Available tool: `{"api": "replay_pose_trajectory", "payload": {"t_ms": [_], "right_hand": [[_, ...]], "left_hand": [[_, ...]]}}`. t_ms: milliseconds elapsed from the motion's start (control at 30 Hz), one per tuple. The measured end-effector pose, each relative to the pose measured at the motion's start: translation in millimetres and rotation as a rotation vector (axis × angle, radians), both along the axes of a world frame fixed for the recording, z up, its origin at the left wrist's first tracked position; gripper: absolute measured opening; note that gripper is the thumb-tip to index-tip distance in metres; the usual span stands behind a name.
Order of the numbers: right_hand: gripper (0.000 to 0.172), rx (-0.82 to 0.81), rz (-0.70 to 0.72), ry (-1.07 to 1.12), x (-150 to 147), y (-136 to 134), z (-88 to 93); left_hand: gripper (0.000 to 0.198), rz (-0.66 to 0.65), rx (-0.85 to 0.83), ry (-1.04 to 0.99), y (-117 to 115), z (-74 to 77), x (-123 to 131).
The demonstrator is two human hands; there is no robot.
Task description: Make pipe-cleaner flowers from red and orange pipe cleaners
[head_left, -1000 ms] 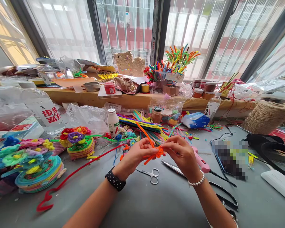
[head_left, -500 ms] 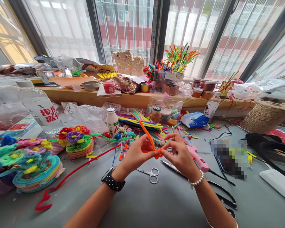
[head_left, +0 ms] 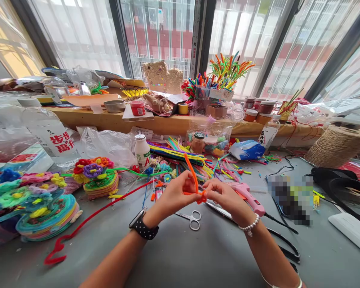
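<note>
An orange pipe cleaner [head_left: 192, 173] is held in front of me, its free end standing up and its lower part bent into small loops. My left hand [head_left: 180, 191] pinches it between thumb and fingers. From the other side, my right hand [head_left: 225, 198] closes its fingertips on the looped part, which they partly hide. Below the hands lie small silver scissors [head_left: 193, 219] on the grey table. Larger black-handled scissors [head_left: 283, 242] lie partly under my right wrist. Just behind that hand is a pink glue gun [head_left: 253, 202].
Pipe cleaner flowers [head_left: 93, 172] on round bases stand at left, near a long red pipe cleaner [head_left: 93, 214]. A white bottle [head_left: 142, 152], loose pipe cleaners [head_left: 180, 154] and a jar [head_left: 197, 143] lie behind the hands. A twine spool [head_left: 337, 146] stands at right.
My right hand's fingers have drawn in closer together on the looped part. The upright end of the orange pipe cleaner has shifted slightly right.
</note>
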State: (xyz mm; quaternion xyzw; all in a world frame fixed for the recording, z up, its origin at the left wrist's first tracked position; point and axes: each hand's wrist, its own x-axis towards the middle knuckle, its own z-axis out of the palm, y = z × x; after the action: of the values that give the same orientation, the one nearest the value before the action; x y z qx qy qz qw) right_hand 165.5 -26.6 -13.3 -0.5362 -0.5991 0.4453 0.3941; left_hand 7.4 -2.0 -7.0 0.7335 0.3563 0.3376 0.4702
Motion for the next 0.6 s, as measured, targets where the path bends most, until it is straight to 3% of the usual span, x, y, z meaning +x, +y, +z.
{"api": "replay_pose_trajectory", "payload": {"t_ms": [100,200,467,600], "right_hand": [[0.016,-0.045,0.104,0.098,2,-1,2.3],[0.026,0.017,0.119,0.113,0,-1,0.2],[0.028,0.361,0.031,-0.220,-10,-2,-0.3],[0.030,0.390,-0.025,-0.263,-12,-2,-0.5]], "left_hand": [[0.030,-0.016,-0.208,-0.126,4,2.3,-2],[0.030,0.002,-0.292,-0.204,2,5.1,0],[0.029,0.005,-0.316,-0.232,0,4.6,2],[0.030,0.009,-0.306,-0.227,1,4.3,3]]}}
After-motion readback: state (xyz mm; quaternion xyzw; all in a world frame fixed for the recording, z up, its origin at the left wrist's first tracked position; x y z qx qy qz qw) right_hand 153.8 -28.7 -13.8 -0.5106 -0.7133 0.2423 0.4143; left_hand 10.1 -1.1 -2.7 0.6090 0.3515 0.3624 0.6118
